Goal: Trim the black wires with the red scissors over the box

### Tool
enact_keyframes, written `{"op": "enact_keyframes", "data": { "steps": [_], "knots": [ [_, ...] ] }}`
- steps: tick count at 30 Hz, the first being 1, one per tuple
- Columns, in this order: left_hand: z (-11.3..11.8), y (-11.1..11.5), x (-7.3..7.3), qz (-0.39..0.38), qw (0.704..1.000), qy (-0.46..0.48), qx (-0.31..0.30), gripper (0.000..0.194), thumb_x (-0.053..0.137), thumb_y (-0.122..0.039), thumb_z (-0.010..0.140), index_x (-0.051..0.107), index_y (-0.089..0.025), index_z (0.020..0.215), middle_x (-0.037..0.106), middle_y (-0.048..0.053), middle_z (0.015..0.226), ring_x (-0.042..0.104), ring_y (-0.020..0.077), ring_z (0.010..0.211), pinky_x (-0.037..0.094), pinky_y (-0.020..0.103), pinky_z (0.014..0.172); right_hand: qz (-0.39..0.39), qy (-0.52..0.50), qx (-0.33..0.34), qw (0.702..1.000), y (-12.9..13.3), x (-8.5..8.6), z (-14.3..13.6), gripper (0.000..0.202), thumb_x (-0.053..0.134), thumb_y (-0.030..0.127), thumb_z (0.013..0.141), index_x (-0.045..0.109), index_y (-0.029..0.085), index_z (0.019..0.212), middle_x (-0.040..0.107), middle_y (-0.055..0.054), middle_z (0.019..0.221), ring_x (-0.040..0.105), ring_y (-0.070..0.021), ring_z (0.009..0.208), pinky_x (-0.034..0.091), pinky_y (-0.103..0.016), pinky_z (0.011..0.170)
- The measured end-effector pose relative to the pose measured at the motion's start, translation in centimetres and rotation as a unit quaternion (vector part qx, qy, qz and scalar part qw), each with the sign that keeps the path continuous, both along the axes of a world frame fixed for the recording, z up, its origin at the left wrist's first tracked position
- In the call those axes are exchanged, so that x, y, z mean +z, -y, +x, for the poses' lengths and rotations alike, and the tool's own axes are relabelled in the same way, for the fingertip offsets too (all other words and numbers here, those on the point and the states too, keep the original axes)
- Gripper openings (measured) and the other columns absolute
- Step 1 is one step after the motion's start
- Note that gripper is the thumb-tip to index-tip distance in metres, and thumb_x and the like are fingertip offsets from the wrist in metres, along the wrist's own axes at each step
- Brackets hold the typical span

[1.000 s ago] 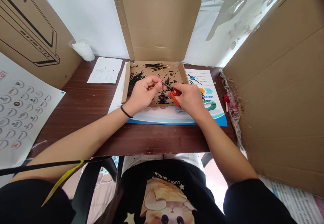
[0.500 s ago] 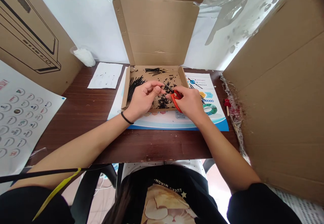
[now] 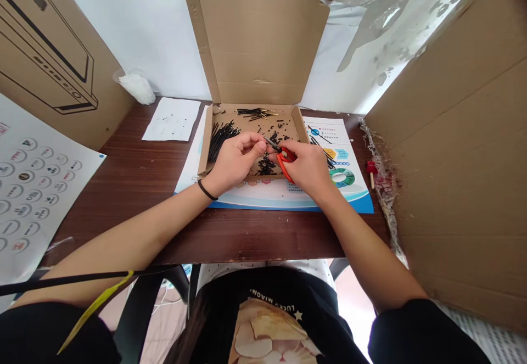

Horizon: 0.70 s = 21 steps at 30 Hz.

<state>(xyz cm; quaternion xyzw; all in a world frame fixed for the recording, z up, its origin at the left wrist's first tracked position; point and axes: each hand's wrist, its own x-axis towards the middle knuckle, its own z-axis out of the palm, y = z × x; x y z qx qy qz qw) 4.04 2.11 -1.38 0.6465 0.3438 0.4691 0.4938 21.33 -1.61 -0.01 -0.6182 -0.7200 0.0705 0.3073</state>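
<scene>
Over the open cardboard box [image 3: 205, 144], my right hand [image 3: 312, 167] grips red-handled scissors [image 3: 287, 167]. Their dark blades point up and left, the tips at the fingers of my left hand [image 3: 234, 160]. Thumb and index finger of that hand are pinched together; what lies between them is too small to make out. Inside the box, a bundle of thin black wires [image 3: 220, 138] rests on the left. A smaller bundle with gold-coloured ends [image 3: 256, 113] lies at the back. Short black cuttings [image 3: 267, 165] are scattered below and behind the blades.
The box sits on a printed sheet [image 3: 247, 200] on the brown table [image 3: 247, 238]. White paper [image 3: 171, 119] with dark bits lies left of it. More black wires [image 3: 319, 134] lie to the right, near a small red object with a wooden stick [image 3: 371, 173]. Large cardboard [image 3: 461, 150] walls the right side.
The scissor blades have come slightly closer to my left fingertips. Both hands otherwise stay nearly in place, and the camera view has shifted a little.
</scene>
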Motion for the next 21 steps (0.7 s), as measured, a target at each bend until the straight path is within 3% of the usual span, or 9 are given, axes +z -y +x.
{"op": "enact_keyframes", "data": {
  "steps": [5, 10, 16, 21],
  "knots": [
    [-0.15, -0.03, 0.0, 0.012, 1.0, -0.011, 0.009, 0.037, 0.068, -0.053, 0.082, 0.061, -0.017, 0.087, 0.076, 0.009, 0.089, 0.071, 0.017, 0.084, 0.054, 0.031, 0.08, -0.009, 0.017, -0.059, 0.998, -0.21, -0.02, 0.32, 0.027, 0.062, 0.048, 0.084, 0.072, 0.023, 0.08, 0.067, -0.005, 0.069, 0.053, -0.0188, 0.063, 0.029, -0.028, 0.058],
    [-0.2, -0.12, -0.18, 0.001, 1.0, 0.0, 0.009, 0.039, 0.068, -0.055, 0.082, 0.058, -0.017, 0.089, 0.076, 0.009, 0.09, 0.071, 0.0167, 0.084, 0.053, 0.031, 0.079, 0.005, -0.027, -0.028, 0.999, 0.12, 0.41, 0.16, 0.03, 0.062, 0.051, 0.082, 0.071, 0.023, 0.08, 0.065, -0.003, 0.066, 0.049, -0.0162, 0.06, 0.032, -0.027, 0.059],
    [-0.25, -0.09, -0.13, 0.005, 1.0, 0.0, 0.011, 0.038, 0.069, -0.054, 0.082, 0.059, -0.017, 0.088, 0.075, 0.009, 0.091, 0.07, 0.0164, 0.088, 0.052, 0.029, 0.083, -0.051, -0.083, 0.003, 0.995, 0.28, 0.61, 0.06, 0.031, 0.067, 0.053, 0.077, 0.068, 0.021, 0.074, 0.058, 0.002, 0.061, 0.042, -0.012, 0.058, 0.028, -0.025, 0.055],
    [-0.27, -0.05, -0.12, 0.001, 1.0, 0.001, 0.01, 0.038, 0.069, -0.053, 0.082, 0.059, -0.017, 0.089, 0.074, 0.008, 0.091, 0.07, 0.017, 0.089, 0.052, 0.031, 0.084, -0.043, -0.115, 0.025, 0.992, 0.31, 0.46, -0.09, 0.033, 0.068, 0.052, 0.077, 0.066, 0.02, 0.071, 0.056, 0.003, 0.059, 0.042, -0.0111, 0.058, 0.03, -0.024, 0.055]
  ]
}}
